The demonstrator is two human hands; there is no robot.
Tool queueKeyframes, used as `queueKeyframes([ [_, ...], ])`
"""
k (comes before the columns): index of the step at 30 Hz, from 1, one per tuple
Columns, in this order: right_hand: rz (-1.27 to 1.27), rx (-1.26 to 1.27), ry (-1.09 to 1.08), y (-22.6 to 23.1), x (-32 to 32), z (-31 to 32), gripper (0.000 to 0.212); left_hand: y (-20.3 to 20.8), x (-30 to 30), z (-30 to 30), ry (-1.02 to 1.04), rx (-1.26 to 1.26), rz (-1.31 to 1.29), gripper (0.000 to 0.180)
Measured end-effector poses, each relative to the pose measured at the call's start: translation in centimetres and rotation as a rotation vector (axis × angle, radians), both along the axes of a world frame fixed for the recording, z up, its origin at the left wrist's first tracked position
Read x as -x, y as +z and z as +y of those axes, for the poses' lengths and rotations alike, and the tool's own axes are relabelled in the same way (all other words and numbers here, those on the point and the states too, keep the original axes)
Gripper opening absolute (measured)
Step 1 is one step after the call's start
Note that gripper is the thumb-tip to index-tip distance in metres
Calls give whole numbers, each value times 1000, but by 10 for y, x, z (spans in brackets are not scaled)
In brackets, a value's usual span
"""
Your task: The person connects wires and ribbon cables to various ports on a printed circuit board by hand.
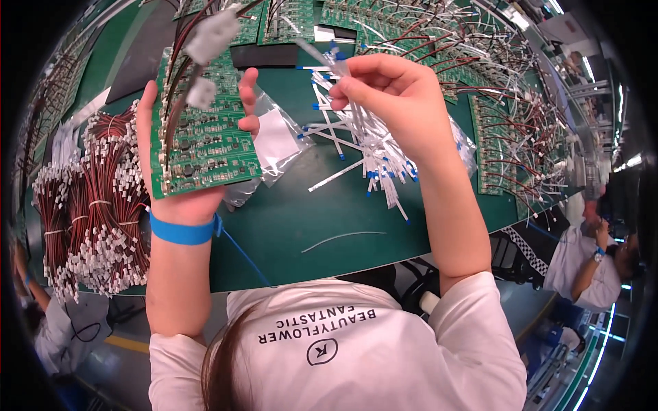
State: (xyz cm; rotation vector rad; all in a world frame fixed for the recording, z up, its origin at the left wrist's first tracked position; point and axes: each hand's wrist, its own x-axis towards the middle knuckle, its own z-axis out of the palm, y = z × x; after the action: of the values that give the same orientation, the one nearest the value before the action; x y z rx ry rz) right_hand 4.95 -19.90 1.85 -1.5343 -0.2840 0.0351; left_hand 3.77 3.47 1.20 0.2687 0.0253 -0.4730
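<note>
My left hand (186,207) is wrapped round a green circuit board (212,152), held up and tilted above the table, thumb and fingers at its two sides. Dark wires with white plug connectors (214,35) rise from the board's left edge, blurred close to the camera. To the right, my right hand (397,89) pinches a white flat ribbon cable (314,52) between thumb and fingertips. How many strips it grips is hard to make out. Below it lies a loose pile of white ribbon cables (380,147) with blue ends, partly on a clear plastic bag.
Bundles of dark red wires (96,198) with white connectors lie at the left. Wired circuit boards (493,147) cover the right and far sides of the green table (301,236). A thin loose strip (343,237) lies near the front edge. A blue wrist strap (181,231) trails a cord.
</note>
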Motion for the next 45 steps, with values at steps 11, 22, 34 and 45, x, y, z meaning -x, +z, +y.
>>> queueKeyframes([
  [11, 163, 224, 122, 4, 7, 24, 12, -8, 10, -2, 77, 39, 6, 55],
  [22, 174, 87, 95, 20, 50, 30, 11, -5, 12, -6, 64, -99, 81, 56],
  [34, -321, 551, 76, 25, 74, 48, 17, -9, 15, -17, -261, 4, 18, 67],
  [45, -470, 547, 62, 16, 76, 60, 19, -27, 22, -13, -81, -201, -56, 51],
])
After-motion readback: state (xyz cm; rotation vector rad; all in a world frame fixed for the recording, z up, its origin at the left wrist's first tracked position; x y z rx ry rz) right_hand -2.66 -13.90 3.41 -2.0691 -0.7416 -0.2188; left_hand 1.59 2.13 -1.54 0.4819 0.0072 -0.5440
